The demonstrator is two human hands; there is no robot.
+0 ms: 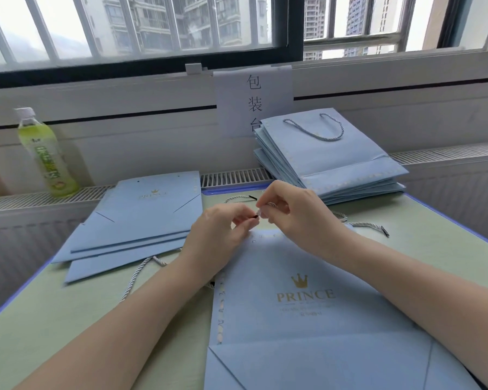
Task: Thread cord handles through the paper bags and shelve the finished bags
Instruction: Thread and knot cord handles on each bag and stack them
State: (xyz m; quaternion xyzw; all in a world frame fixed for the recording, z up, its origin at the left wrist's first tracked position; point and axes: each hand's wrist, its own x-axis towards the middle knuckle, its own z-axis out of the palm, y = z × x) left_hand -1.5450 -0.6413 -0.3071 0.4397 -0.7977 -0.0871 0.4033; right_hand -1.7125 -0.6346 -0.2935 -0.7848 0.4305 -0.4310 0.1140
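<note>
At the far left a green drink bottle (47,153) with a white cap stands upright on the slatted radiator cover (26,197) under the window. The window (152,23) has white bars, and tall apartment buildings show behind the glass. Below it the pale green tabletop (76,308) has a blue edge. On its left part lies a small pile of flat blue bags (135,223) without handles, and a loose silver cord (141,273) comes out from under this pile.

In the middle, a blue paper bag (307,319) with a gold crown and the word PRINCE lies flat, near the person. Over its far edge the left hand (220,235) pinches a black cord tip (255,216) between thumb and finger. The right hand (293,212), just beside it, has its fingers curled round the silver cord handle (271,204) near that tip. Another cord (369,226) lies on the tabletop to the right of the hands.

On the wall a white paper sign (254,99) carries 3 printed characters. At the right back a stack of finished bags (335,161) leans there, and the top 1 shows a cord handle threaded through
</note>
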